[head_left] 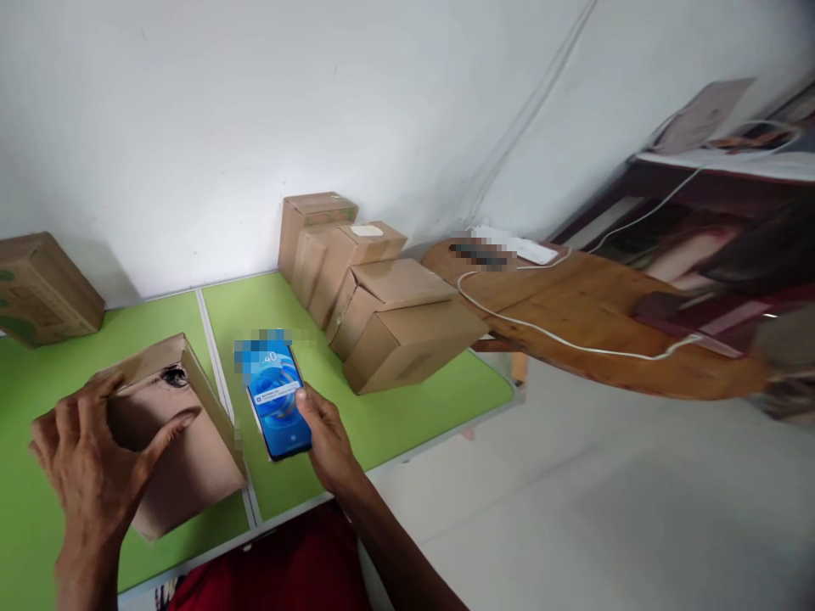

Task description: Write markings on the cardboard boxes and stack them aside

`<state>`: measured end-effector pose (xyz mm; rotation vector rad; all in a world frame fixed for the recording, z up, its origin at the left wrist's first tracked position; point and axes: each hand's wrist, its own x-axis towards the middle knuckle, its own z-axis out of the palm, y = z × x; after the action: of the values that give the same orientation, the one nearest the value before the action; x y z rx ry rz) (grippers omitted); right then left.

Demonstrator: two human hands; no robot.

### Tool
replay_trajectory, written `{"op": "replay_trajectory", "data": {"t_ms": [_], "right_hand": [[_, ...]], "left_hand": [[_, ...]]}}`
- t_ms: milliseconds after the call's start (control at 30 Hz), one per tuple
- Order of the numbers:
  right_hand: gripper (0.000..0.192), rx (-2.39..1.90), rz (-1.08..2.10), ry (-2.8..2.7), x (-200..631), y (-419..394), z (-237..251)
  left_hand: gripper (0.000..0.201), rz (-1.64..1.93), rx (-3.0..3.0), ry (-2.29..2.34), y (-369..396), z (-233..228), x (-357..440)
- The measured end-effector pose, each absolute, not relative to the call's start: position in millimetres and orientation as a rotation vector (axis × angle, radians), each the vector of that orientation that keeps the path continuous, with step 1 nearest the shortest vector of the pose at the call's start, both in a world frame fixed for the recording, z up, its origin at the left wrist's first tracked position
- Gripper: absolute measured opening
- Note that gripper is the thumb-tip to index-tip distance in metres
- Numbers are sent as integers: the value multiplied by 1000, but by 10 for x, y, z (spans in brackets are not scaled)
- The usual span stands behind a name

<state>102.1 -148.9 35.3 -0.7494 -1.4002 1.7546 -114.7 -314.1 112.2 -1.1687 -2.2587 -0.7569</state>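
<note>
My right hand (328, 437) grips a smartphone (280, 412), thumb along its right edge. Its lit blue screen faces me, and part of it is pixelated. A cardboard box (191, 458) with a dark smudge near its upper corner sits on the green table (395, 433) at left. My left hand (105, 450) clasps this box, the thumb across the face toward me and the fingers over its upper edge. The fingertips are partly hidden. The phone is just right of the box, above the seam in the table.
Several cardboard boxes (407, 331) stand in a row at the back right of the table. Another carton (47, 288) is by the wall at far left. Beyond lies a wooden table (573, 314) with a white cable (535, 322) and a white power strip (522, 244).
</note>
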Motion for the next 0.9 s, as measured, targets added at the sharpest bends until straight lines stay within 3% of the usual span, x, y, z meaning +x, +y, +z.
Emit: {"op": "replay_trajectory", "data": {"t_ms": [100,233,467,733,900], "right_hand": [[68,-948,1455,-1650,1025,-1285,33],[54,-1067,1299,-1804,959,-1164,-254],[30,-1298,1003,-2089,967,-1217,-323],[22,-1490,689,-2250,949,-1311,-225],[19,-1448,610,-2289,944,-1302,-77]], "left_hand": [[98,-764,-1161,-2277,-3100,1117,-1145],[109,-741,-1152,-2262,-3027,1157,-1076],[121,-751,-1148,-2246,-3001,1238,-1024],[81,-799,-1315,-1968,-3081,1148,-1002],[67,-864,-1354,-1919,-3160,1167,-985]]}}
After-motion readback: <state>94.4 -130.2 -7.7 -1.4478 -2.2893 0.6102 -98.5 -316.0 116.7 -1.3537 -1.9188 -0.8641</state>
